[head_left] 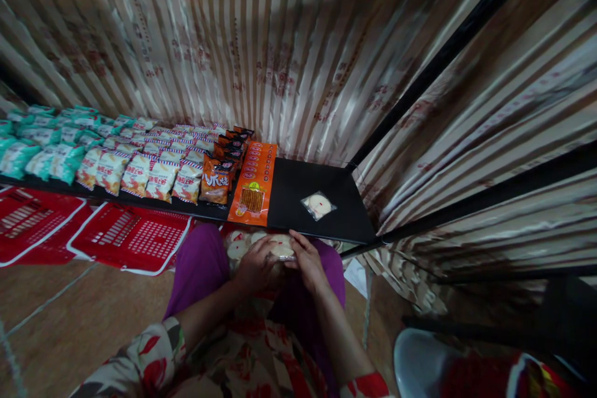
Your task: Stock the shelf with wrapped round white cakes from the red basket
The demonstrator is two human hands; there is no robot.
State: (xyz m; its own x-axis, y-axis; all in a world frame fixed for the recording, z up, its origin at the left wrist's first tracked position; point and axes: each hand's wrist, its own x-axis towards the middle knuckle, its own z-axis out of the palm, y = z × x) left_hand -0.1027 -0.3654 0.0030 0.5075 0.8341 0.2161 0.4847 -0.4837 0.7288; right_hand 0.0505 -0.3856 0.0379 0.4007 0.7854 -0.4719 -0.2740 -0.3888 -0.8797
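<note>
Between my knees, my left hand (pixel 255 263) and my right hand (pixel 306 260) are closed around a round pale cracker in clear wrap (pixel 282 249). More clear-wrapped crackers (pixel 236 245) of the same look lie beneath and to the left of my hands, partly hidden by them. On the black shelf (pixel 298 183) just ahead, one wrapped round cracker (pixel 319 205) with a small red mark lies by itself. To its left is a flat orange snack packet (pixel 254 186), close to the shelf's front edge.
Rows of orange-black packets (pixel 216 180), white packets (pixel 161 179) and teal packets (pixel 66 161) fill the shelf's left part. Red baskets (pixel 135 236) sit below. A pleated curtain (pixel 261 37) hangs behind, and black frame bars (pixel 438 62) slant on the right. A pale basin (pixel 415 354) stands lower right.
</note>
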